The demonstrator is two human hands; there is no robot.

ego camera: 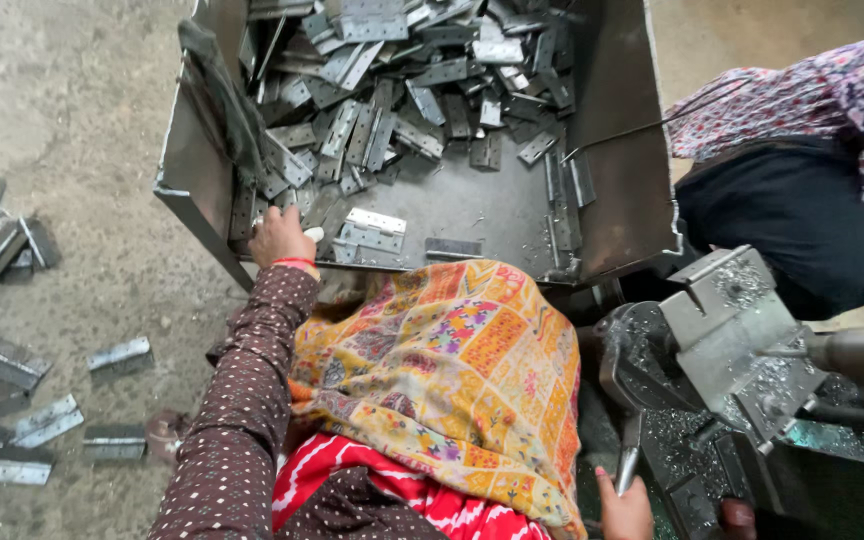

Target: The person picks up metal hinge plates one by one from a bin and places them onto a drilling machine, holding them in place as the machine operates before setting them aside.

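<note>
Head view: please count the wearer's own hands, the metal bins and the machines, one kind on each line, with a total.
Own hands: 2, left hand at the bin's front edge, right hand on a metal handle
Metal bin: 1
Machine: 1
Total: 4
The hinges heaped in the bin are too many to count.

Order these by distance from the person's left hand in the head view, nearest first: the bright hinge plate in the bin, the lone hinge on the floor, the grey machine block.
From the left hand:
1. Bright hinge plate, just right, on the bin floor.
2. Lone hinge, lower left, on the ground.
3. Grey machine block, far right.
</note>
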